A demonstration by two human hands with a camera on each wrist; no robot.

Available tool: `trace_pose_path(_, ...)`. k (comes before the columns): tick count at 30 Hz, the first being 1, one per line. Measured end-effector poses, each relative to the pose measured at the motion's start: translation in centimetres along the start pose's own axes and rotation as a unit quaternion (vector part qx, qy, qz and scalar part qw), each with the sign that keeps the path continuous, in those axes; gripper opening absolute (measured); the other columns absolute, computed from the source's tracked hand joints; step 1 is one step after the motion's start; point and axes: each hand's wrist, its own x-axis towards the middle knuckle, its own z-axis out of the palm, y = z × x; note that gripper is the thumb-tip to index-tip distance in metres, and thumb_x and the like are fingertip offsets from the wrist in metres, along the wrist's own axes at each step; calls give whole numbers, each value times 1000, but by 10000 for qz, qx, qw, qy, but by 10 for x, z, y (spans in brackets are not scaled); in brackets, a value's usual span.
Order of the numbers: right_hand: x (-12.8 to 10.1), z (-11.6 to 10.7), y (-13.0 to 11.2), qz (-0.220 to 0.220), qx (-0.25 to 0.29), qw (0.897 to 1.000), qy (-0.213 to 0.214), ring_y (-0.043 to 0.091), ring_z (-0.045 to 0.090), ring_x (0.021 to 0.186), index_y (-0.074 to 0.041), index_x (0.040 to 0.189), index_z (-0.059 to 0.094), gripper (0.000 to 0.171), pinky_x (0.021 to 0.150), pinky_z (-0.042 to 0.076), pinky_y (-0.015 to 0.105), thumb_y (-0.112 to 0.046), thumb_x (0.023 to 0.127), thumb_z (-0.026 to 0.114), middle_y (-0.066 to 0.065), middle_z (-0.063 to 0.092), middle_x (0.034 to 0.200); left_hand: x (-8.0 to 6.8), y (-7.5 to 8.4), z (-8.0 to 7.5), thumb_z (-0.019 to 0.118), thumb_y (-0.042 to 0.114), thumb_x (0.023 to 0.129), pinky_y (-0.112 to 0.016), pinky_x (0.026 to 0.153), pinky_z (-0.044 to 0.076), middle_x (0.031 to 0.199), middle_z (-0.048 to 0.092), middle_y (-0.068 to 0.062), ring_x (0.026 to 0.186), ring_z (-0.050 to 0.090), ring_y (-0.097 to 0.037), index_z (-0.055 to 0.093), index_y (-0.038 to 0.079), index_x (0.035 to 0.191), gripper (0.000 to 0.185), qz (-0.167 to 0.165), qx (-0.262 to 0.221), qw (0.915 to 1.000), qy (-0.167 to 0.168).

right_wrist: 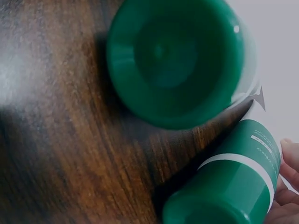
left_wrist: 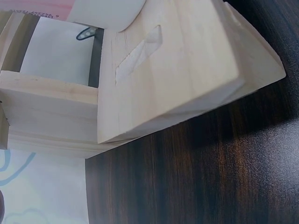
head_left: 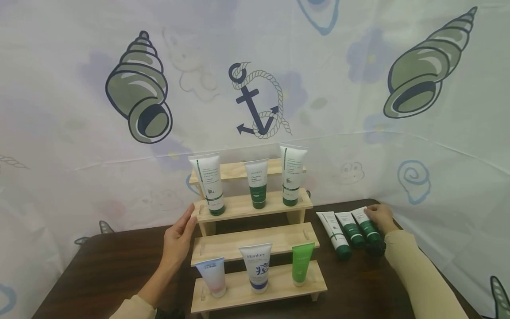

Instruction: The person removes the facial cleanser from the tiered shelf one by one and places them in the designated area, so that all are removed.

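Observation:
A stepped wooden shelf (head_left: 255, 241) stands mid-table. Its second step holds three green-capped white tubes (head_left: 256, 184), and its lowest step holds a pink-white tube (head_left: 212, 275), a blue-white one (head_left: 256, 268) and a green one (head_left: 302, 263). My left hand (head_left: 180, 235) rests with straight fingers against the shelf's left side; the left wrist view shows only that shelf end (left_wrist: 177, 60). Three green-and-white tubes lie right of the shelf. My right hand (head_left: 380, 216) grips the tail of the rightmost tube (head_left: 368, 228). In the right wrist view its fingers (right_wrist: 287, 186) touch that tube (right_wrist: 233, 182), beside another green cap (right_wrist: 175, 60).
The dark wooden table (head_left: 119, 266) ends close behind the shelf, against a hanging cloth printed with shells and an anchor (head_left: 255, 106). The other two lying tubes (head_left: 336, 232) sit between the shelf and my right hand. The shelf's top and third steps are bare.

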Motion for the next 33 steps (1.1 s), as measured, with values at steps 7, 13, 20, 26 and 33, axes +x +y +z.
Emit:
trace_pose_path(7, -3, -2, -3, -67, -116, 9999, 66, 37, 59, 93, 20, 122, 52, 43, 68, 54, 36, -14, 97, 50, 37, 55, 120, 0, 1, 0, 54, 12, 101, 2, 95, 37, 145, 48, -15, 116, 41, 25, 49, -3, 139, 42, 97, -9, 10000, 4)
trace_pose_path(13, -8, -4, -4, -338, -305, 9989, 94, 37, 61, 87, 23, 116, 54, 41, 63, 54, 35, -12, 94, 52, 38, 58, 113, 1, -1, 1, 54, 14, 101, 1, 96, 37, 145, 48, -14, 118, 41, 23, 49, -3, 140, 43, 41, -8, 10000, 8)
trace_pose_path(20, -9, -5, -3, -501, -575, 9969, 178, 36, 61, 83, 22, 111, 58, 39, 59, 51, 30, -12, 92, 54, 36, 62, 106, 1, 0, 1, 53, 18, 102, 2, 96, 36, 145, 48, -15, 118, 42, 24, 49, -3, 139, 43, -15, 29, 10000, 33)
trace_pose_path(26, -11, -8, 0, -642, -773, 9947, 196, 39, 60, 86, 22, 109, 58, 39, 65, 50, 33, -12, 91, 55, 36, 63, 104, 1, -1, 0, 53, 22, 102, 2, 97, 36, 147, 47, -10, 128, 43, 13, 48, -1, 141, 45, -237, 195, 9995, -10)
trace_pose_path(33, -16, -10, 0, -559, -644, 9962, 200, 32, 59, 78, 22, 107, 58, 38, 57, 46, 27, -13, 92, 55, 34, 63, 98, 1, -1, 0, 53, 21, 102, 1, 97, 36, 147, 48, -9, 127, 43, 12, 49, 0, 141, 44, -218, 120, 9997, 7)
